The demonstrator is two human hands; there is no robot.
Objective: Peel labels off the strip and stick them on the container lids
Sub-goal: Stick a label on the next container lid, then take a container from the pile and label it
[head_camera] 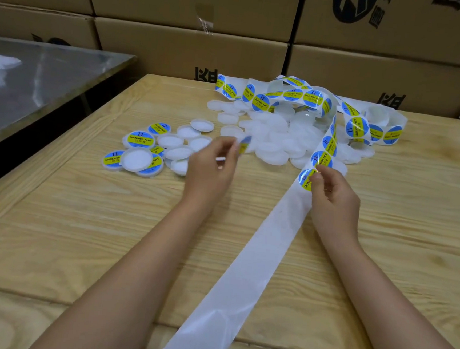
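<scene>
Now the left hand [213, 161] pinches one peeled label [245, 142] by its edge above the wooden counter [80, 217], and the right hand [332, 194] pinches the strip [258, 254] at the next label. The labels look thin, light and sticky, so they may curl; better to hold only the rim. The plastic lids [274, 147], piled just beyond, look light and may slide.

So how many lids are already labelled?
5 labelled lids, left cluster: two at back, one mid, half hidden, two in front partly under a bare lid. Others may be hidden.
</scene>
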